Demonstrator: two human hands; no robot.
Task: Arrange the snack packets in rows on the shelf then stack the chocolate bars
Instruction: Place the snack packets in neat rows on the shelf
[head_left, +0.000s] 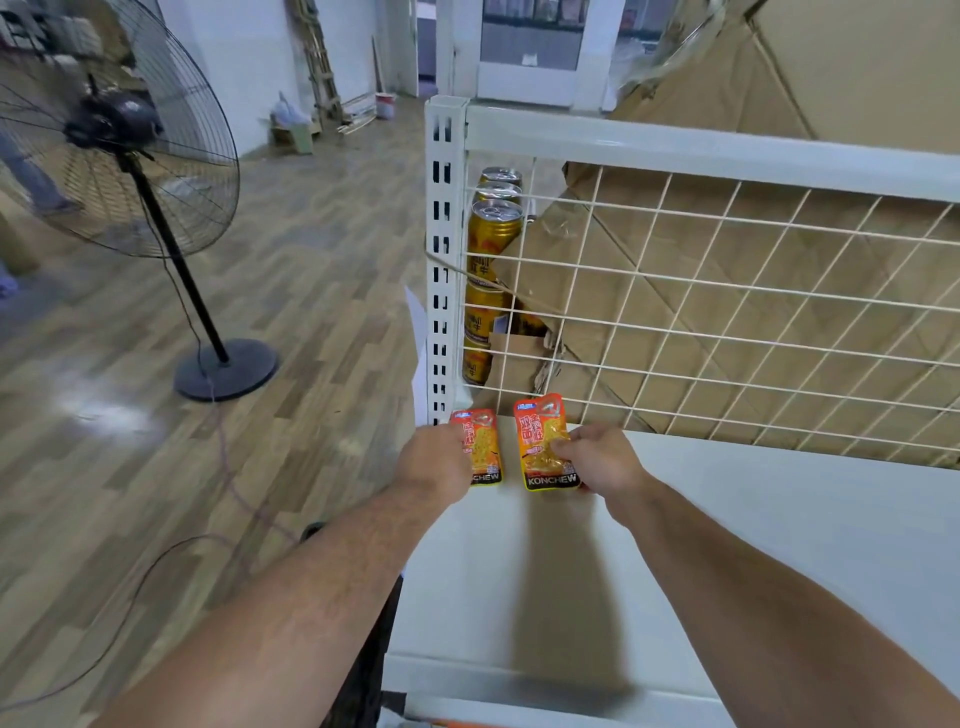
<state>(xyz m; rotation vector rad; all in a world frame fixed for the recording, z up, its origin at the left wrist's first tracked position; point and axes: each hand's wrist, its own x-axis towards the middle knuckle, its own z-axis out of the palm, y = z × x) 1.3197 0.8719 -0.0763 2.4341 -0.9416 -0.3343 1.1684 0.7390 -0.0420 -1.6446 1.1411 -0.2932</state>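
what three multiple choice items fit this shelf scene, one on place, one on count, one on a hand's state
1. Where do the snack packets lie?
A) back left corner of the shelf, by the wire mesh
B) front right edge
C) middle of the shelf

2. How many packets are on the shelf?
A) one
B) two
C) four

3. What does the right hand do?
A) hangs idle
B) lies flat on bare shelf
C) pinches the right packet

Answers: A, they lie beside the corner post, close to the mesh; B, the left packet at the left hand, plus the right packet; C, its fingertips close on the packet's middle.
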